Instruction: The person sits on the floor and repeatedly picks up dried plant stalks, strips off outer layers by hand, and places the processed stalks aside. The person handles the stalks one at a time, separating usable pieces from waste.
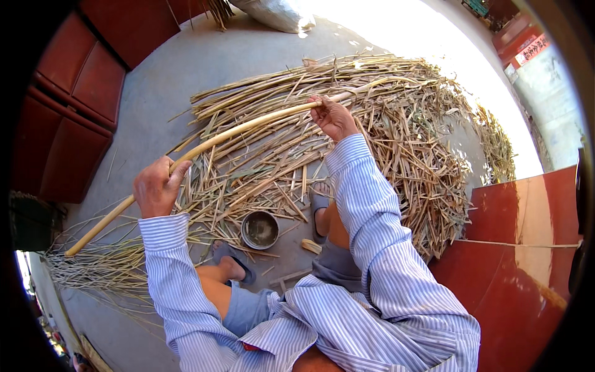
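A long, pale yellow stick (238, 128), smooth and slightly curved, slants across in front of me from lower left to upper right. My left hand (158, 186) is wrapped around its lower left part, thumb stretched along it. Farther up and to the right, my right hand (333, 118) grips the stick with closed fingers. Beyond that hand, the stick's course is hard to tell against the dry stalks. Below it spreads a heap of dry stalks and leaves (409, 161), with long stalks laid side by side at the back.
Between my sandalled feet stands a round metal bowl (260, 229), with a short pale block (311, 246) beside it. Thin branches (102, 266) lie at the left. Dark red cabinets (80, 80) stand far left, a red panel (508, 235) at right, and a pale sack (276, 13) at the back.
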Motion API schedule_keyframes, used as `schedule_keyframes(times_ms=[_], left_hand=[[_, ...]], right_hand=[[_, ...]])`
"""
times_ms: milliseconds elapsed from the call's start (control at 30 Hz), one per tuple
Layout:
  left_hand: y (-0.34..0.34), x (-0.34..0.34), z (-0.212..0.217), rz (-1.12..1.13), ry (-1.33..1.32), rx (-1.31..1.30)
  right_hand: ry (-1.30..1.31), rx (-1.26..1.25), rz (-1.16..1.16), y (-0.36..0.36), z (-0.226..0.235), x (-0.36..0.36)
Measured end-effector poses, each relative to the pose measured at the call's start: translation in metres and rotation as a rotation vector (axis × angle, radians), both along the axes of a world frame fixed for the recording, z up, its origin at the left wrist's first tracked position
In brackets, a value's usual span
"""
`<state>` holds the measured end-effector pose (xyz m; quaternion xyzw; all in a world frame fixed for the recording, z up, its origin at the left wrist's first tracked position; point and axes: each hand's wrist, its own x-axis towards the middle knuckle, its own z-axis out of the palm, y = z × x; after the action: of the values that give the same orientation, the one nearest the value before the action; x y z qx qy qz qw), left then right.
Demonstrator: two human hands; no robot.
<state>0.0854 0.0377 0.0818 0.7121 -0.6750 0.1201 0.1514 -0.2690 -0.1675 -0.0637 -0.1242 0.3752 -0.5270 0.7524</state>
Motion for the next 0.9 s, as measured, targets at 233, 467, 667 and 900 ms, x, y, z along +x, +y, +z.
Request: schedule_keyframes(times_ms=[233,467,667,900], left_hand=[[0.002,-0.009,-0.017,-0.185,-0.129,-0.318],[0.016,-0.016,-0.008,-0.257,-0.012,-0.401],[0.028,0.027,-0.002,0.047,0.253,0.017],[-0.007,0.004,-0.017,-0.215,-0.007,-0.086]], right_hand=[[0.106,0.144,-0.158,-0.01,-0.025,-0.009],[-0.004,0.182,-0.312,-0.021,-0.039,-0.022],[-0.178,0.037,-0.493,-0.018,-0.031,-0.056],[0.078,0.04,0.15,0.008,-0.002,0.007]])
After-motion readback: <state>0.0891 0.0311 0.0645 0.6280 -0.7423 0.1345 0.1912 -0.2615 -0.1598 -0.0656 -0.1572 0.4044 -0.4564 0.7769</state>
